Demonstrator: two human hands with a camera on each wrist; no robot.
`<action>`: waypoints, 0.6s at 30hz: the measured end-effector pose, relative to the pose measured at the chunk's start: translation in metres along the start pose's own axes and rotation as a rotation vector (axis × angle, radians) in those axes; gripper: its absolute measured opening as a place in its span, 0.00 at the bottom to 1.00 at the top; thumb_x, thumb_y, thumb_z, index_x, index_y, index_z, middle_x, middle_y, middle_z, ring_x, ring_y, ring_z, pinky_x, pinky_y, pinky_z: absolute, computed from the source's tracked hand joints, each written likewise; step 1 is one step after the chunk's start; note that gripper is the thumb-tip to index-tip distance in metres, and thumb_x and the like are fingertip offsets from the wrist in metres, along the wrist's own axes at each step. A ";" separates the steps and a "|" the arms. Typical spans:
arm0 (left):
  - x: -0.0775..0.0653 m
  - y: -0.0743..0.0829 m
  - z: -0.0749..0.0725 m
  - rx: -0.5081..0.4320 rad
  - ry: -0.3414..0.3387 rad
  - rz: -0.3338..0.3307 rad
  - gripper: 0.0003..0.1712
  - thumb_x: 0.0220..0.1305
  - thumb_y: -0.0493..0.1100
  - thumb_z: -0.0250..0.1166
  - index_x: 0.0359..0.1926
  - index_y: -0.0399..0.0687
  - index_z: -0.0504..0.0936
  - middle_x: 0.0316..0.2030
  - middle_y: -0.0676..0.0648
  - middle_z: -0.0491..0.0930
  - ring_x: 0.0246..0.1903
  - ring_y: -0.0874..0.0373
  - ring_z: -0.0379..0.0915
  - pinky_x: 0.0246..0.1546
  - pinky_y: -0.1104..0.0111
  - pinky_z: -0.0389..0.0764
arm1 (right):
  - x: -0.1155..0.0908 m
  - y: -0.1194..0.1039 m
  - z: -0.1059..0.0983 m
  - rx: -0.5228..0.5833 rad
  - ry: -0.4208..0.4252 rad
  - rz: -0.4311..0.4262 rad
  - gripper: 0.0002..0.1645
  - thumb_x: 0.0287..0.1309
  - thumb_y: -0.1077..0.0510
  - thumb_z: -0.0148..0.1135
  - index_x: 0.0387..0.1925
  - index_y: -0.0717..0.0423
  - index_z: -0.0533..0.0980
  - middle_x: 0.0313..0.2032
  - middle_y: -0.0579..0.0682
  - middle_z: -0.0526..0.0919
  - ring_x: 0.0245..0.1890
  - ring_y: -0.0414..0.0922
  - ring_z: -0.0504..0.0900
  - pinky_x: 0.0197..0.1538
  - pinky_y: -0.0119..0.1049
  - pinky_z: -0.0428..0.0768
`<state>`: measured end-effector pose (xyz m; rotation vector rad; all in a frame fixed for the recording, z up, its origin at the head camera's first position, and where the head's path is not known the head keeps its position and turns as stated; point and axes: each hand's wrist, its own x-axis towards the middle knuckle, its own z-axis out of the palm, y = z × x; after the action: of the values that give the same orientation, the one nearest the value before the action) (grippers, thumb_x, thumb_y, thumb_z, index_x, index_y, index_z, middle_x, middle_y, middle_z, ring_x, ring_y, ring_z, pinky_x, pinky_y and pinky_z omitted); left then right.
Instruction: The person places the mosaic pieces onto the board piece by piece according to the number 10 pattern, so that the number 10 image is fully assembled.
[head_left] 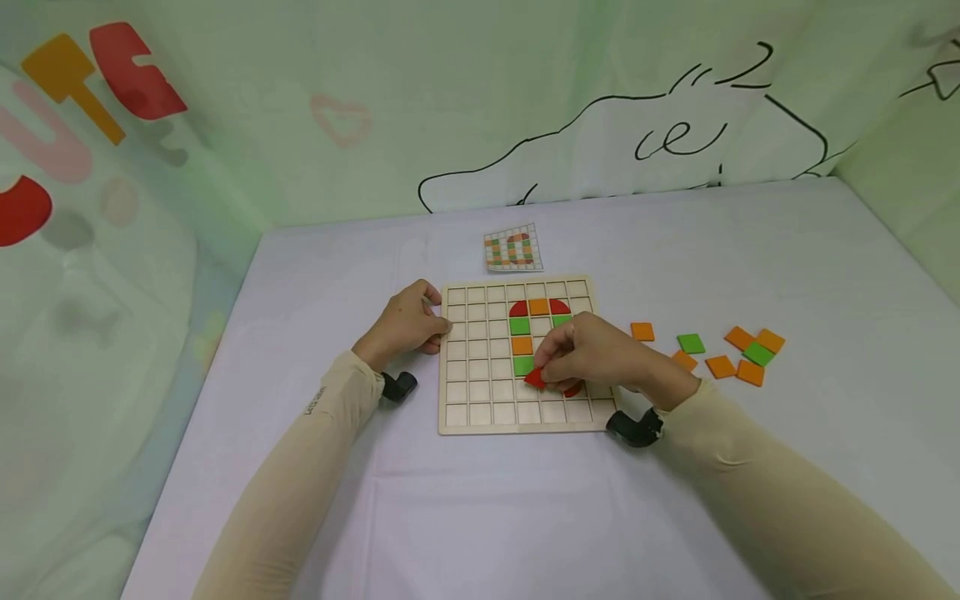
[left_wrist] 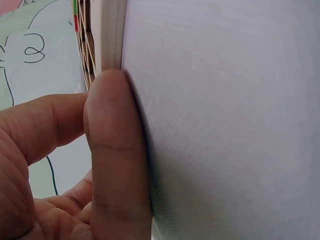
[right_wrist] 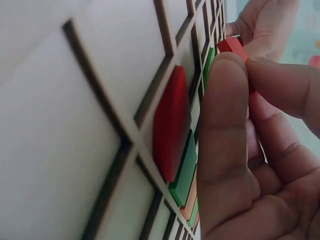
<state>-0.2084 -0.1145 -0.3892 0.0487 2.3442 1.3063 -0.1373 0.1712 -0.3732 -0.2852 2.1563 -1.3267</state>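
Observation:
A wooden grid board (head_left: 467, 413) lies flat on the table, with green, orange and rounded red tiles set in some squares. Over its lower middle, my right hand (head_left: 600, 354) pinches a red tile (head_left: 533, 379) between thumb and fingertips, just below a green tile (head_left: 522, 366). In the right wrist view, the pinched tile (right_wrist: 233, 47) is held tilted, and another red tile (right_wrist: 170, 125) sits in the grid closer to the camera. At the board's left edge rests my left hand (head_left: 405, 321); its thumb (left_wrist: 116, 145) touches the edge in the left wrist view.
A small pattern card (head_left: 513, 249) showing a coloured grid lies behind the board. Several loose orange and green tiles, among them an orange one (head_left: 642, 332) and a green one (head_left: 691, 343), are scattered to the right. Printed curtains surround the white-covered table (head_left: 480, 517).

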 end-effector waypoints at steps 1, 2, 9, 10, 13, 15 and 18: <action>0.000 0.000 0.000 -0.001 -0.001 -0.001 0.24 0.68 0.33 0.68 0.60 0.38 0.69 0.42 0.41 0.75 0.28 0.55 0.82 0.31 0.67 0.90 | 0.001 0.000 0.001 -0.002 -0.001 0.000 0.04 0.60 0.68 0.68 0.38 0.65 0.84 0.31 0.52 0.87 0.30 0.47 0.83 0.38 0.35 0.86; 0.000 0.000 0.000 -0.002 -0.001 -0.003 0.24 0.68 0.33 0.68 0.60 0.38 0.69 0.42 0.41 0.75 0.28 0.55 0.82 0.31 0.67 0.90 | 0.001 0.000 0.001 -0.008 -0.002 0.001 0.04 0.60 0.68 0.68 0.38 0.64 0.84 0.31 0.51 0.87 0.30 0.47 0.84 0.38 0.35 0.86; 0.001 -0.002 0.000 0.003 -0.001 0.001 0.24 0.68 0.33 0.67 0.60 0.38 0.69 0.41 0.41 0.75 0.28 0.55 0.82 0.31 0.67 0.90 | 0.003 -0.003 0.004 -0.055 -0.007 -0.008 0.04 0.60 0.68 0.69 0.38 0.63 0.85 0.32 0.50 0.88 0.30 0.46 0.83 0.36 0.34 0.85; 0.001 -0.002 0.000 0.003 0.000 0.003 0.24 0.68 0.33 0.67 0.60 0.38 0.69 0.41 0.40 0.75 0.28 0.55 0.82 0.31 0.67 0.90 | 0.003 -0.004 0.004 -0.065 -0.010 -0.015 0.04 0.60 0.68 0.68 0.38 0.63 0.85 0.32 0.50 0.88 0.30 0.46 0.83 0.36 0.34 0.85; 0.001 -0.002 0.000 0.003 0.002 0.005 0.23 0.67 0.33 0.68 0.59 0.38 0.69 0.41 0.40 0.76 0.28 0.55 0.82 0.31 0.67 0.90 | 0.003 -0.006 0.003 -0.100 -0.014 -0.029 0.06 0.60 0.69 0.66 0.38 0.62 0.86 0.33 0.50 0.88 0.30 0.46 0.82 0.36 0.36 0.84; 0.001 -0.002 0.000 0.005 0.002 0.005 0.23 0.67 0.33 0.68 0.59 0.39 0.69 0.41 0.40 0.76 0.28 0.55 0.82 0.31 0.66 0.90 | 0.004 -0.009 0.003 -0.138 -0.013 -0.040 0.07 0.60 0.70 0.65 0.37 0.62 0.87 0.33 0.50 0.87 0.31 0.46 0.81 0.35 0.36 0.83; 0.001 -0.001 0.000 0.008 0.001 0.004 0.23 0.67 0.33 0.67 0.59 0.39 0.69 0.41 0.40 0.76 0.28 0.55 0.82 0.31 0.66 0.90 | 0.006 -0.013 0.004 -0.225 -0.009 -0.054 0.08 0.60 0.69 0.65 0.36 0.59 0.88 0.33 0.48 0.87 0.32 0.45 0.79 0.34 0.35 0.80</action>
<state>-0.2090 -0.1148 -0.3907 0.0558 2.3515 1.2990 -0.1413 0.1597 -0.3656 -0.4402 2.3075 -1.1083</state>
